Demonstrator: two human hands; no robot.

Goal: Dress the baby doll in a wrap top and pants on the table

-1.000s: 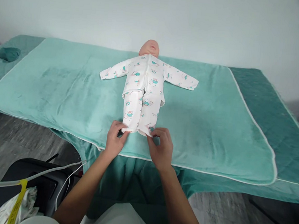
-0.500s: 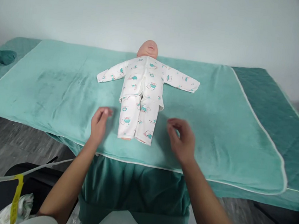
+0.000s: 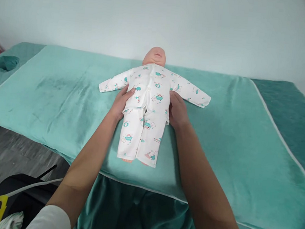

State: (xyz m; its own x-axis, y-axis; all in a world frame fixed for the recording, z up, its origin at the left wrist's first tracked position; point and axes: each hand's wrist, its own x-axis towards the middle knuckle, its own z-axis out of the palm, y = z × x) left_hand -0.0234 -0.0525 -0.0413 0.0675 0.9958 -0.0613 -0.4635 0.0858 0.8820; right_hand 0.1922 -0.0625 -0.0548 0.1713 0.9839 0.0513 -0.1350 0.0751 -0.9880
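A baby doll (image 3: 151, 83) lies on its back on the green padded cover (image 3: 62, 95), head toward the wall. It wears a white buttoned top and white trousers (image 3: 131, 136) printed with small green pictures; the feet barely show below the hems. My left hand (image 3: 121, 102) clasps one side of the doll's torso, thumb on top of the shirt. On the opposite side, my right hand (image 3: 178, 109) holds the torso, its fingertips partly hidden beside and under the shirt. The doll's arms stretch out sideways inside the long sleeves.
Behind the bed stands a pale wall (image 3: 161, 18). A black chair (image 3: 23, 192) is at lower left, with a pale tube (image 3: 32, 187), a yellow strap (image 3: 0, 211) and a patterned white cloth (image 3: 12, 221) close by. Dark green fabric (image 3: 135, 206) hangs at the front edge.
Both hands have moved forward and inward from beside the doll's legs and have taken hold of its torso. The view has shifted slightly closer.
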